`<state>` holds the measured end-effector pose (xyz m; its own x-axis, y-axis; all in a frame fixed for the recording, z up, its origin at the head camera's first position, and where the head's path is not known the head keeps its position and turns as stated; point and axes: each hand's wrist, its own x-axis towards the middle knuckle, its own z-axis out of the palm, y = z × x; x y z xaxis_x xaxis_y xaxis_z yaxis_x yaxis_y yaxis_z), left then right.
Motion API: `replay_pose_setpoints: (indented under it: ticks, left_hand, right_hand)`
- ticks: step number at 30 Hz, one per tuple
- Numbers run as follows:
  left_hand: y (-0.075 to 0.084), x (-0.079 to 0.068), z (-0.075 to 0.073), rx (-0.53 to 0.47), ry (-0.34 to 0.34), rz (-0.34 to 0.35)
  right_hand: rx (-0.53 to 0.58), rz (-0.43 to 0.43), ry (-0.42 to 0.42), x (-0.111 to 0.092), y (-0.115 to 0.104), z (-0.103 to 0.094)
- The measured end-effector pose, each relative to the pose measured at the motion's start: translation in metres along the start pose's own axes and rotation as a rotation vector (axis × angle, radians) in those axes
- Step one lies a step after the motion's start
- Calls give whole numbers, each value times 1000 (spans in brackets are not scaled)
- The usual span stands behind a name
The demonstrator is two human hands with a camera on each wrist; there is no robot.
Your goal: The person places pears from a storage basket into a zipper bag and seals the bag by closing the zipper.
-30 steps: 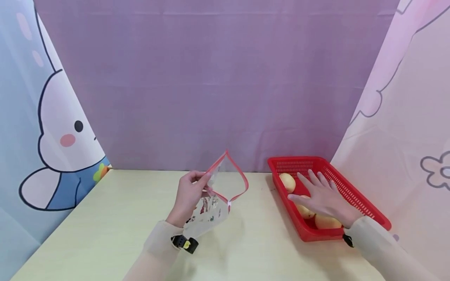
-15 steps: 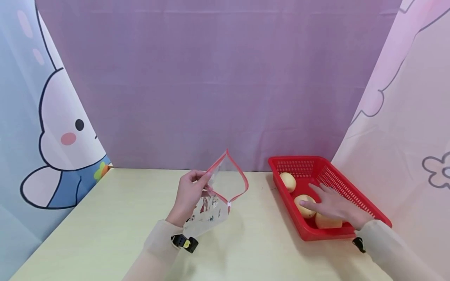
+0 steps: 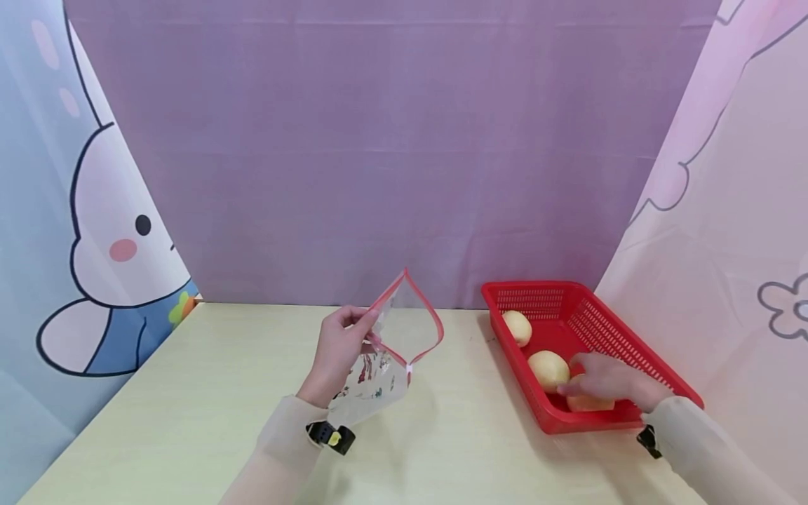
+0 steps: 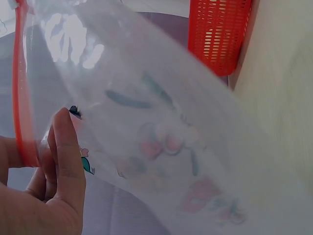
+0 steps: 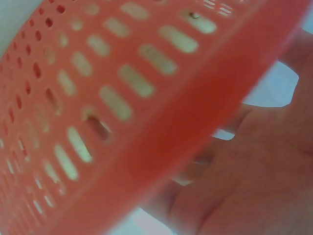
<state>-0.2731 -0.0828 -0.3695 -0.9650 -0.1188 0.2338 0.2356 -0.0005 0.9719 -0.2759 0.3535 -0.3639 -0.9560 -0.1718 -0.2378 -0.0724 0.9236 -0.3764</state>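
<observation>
My left hand [image 3: 341, 347] pinches the edge of a clear zip bag [image 3: 410, 330] with a red-trimmed mouth. The bag's mouth gapes and its printed lower part hangs toward the table; in the left wrist view coloured prints show on the bag [image 4: 161, 142]. Inside the red basket [image 3: 621, 419], my right hand [image 3: 609, 379] reaches down, thumb and fingers curled round the nearest pale yellow round fruit [image 3: 590, 402]. A second fruit [image 3: 548, 372] lies by the thumb, a third fruit [image 3: 517, 327] farther back. The basket wall [image 5: 161, 142] hides the right fingertips in the right wrist view.
The basket stands at the right of the pale wooden table [image 3: 208, 393], near its back edge. A purple cloth [image 3: 379, 154] hangs behind. Printed cartoon curtains flank the table at left [image 3: 113, 280] and right [image 3: 719, 266].
My right hand has moved from being spread over the basket, shifting right and down, and its fingers have curled round the nearest fruit. The left hand and bag have hardly moved.
</observation>
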Motion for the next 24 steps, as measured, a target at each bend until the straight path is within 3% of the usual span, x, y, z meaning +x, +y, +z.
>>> replay_pose_setpoints:
  ticks: [12, 24]
  left_hand:
    - [-3, 0, 2, -9, -3, -19]
    - [-1, 0, 3, -16, -4, -24]
  right_hand:
    - [6, 67, -58, 10, 15, 3]
    - [12, 55, -98, 14, 12, 5]
